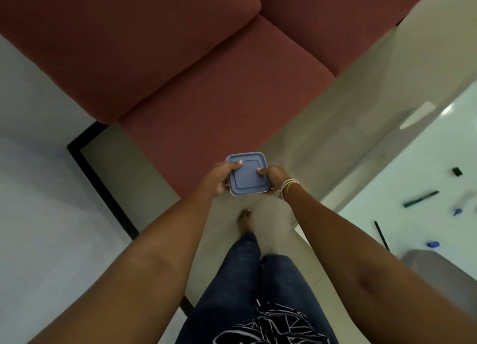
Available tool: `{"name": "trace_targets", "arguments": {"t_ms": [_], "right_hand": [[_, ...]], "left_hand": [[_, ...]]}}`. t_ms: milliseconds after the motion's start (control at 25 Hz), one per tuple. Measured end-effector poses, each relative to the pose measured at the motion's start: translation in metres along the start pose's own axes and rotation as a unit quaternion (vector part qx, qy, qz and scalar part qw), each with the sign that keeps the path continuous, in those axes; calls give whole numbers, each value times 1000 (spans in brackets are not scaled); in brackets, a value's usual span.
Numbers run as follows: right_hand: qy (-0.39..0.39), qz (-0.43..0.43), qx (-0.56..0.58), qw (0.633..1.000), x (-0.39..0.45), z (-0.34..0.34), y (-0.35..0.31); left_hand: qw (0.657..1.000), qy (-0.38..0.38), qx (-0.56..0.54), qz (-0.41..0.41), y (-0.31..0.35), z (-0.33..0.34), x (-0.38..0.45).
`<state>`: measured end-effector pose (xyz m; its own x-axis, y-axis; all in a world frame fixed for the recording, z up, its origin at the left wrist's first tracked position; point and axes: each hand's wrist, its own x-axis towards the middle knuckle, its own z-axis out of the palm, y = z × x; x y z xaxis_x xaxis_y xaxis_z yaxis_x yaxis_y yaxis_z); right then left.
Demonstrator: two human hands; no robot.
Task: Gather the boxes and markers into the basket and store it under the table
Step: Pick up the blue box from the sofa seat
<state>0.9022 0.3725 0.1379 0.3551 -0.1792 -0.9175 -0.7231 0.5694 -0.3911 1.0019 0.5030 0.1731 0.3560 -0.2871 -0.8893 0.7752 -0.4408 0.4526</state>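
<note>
A small square box with a blue-grey lid (247, 174) is held in front of me, above the floor near the sofa's front edge. My left hand (219, 179) grips its left side, thumb on the lid. My right hand (275, 178) grips its right side, thumb on the lid too. On the glossy white table (413, 176) at the right lie a dark green marker (420, 198), a thin dark marker (382, 235), two blue caps (433, 244) and a small dark cap (457, 171). No basket is clearly in view.
A dark red sofa (193, 59) fills the top of the view. A grey rounded object (438, 266) sits at the table's near edge. A white surface with a black edge (38, 188) is at the left. My legs stand on the beige floor (271, 222).
</note>
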Motion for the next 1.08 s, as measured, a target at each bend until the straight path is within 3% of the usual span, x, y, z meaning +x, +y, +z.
{"name": "trace_targets", "arguments": {"t_ms": [280, 520, 680, 800, 1080], "right_hand": [[42, -57, 85, 994, -50, -48, 85], [113, -57, 86, 988, -96, -126, 206], [189, -32, 166, 967, -131, -180, 269], [239, -13, 219, 946, -151, -213, 302], [325, -24, 188, 927, -168, -278, 349]], "left_hand": [[995, -17, 78, 60, -62, 51, -49], [986, -63, 154, 21, -172, 116, -86], [966, -117, 231, -21, -221, 169, -102], [946, -134, 296, 8, -246, 212, -106], [908, -191, 373, 11, -282, 293, -110]]}}
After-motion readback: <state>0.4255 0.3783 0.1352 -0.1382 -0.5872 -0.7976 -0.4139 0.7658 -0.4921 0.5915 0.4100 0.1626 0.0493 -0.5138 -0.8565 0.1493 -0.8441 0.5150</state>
